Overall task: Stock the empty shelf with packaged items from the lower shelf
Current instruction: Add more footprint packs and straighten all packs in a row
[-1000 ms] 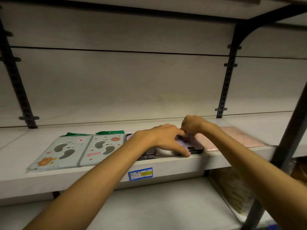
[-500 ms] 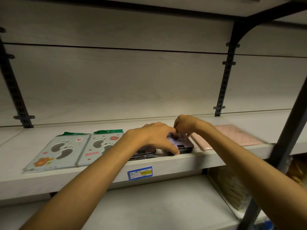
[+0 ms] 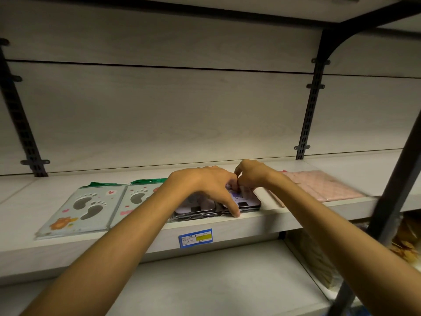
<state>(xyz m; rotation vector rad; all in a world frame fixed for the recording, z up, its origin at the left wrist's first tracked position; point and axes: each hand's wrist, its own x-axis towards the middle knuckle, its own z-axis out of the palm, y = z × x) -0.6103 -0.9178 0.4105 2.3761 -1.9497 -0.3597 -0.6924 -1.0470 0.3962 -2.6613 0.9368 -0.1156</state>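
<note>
Two stacks of dark-edged lilac packs lie side by side on the pale shelf point(image 3: 262, 221) near its front edge. My left hand point(image 3: 205, 187) rests over the left stack point(image 3: 193, 209), its thumb pressed against the front left corner of the right stack point(image 3: 247, 201). My right hand point(image 3: 252, 174) pinches the back edge of the right stack with curled fingers. Both hands hide much of the packs' tops.
Two footprint-pattern packs point(image 3: 84, 209) with green headers lie to the left. A pink quilted pack point(image 3: 319, 185) lies to the right. A blue price label point(image 3: 196, 238) sits on the shelf edge. Black uprights point(image 3: 309, 110) stand behind; bagged goods point(image 3: 319, 258) fill the lower right shelf.
The two hands stay on the lilac packs and have drawn closer together over the right stack, which sits a little nearer the left stack. The view has shifted slightly.
</note>
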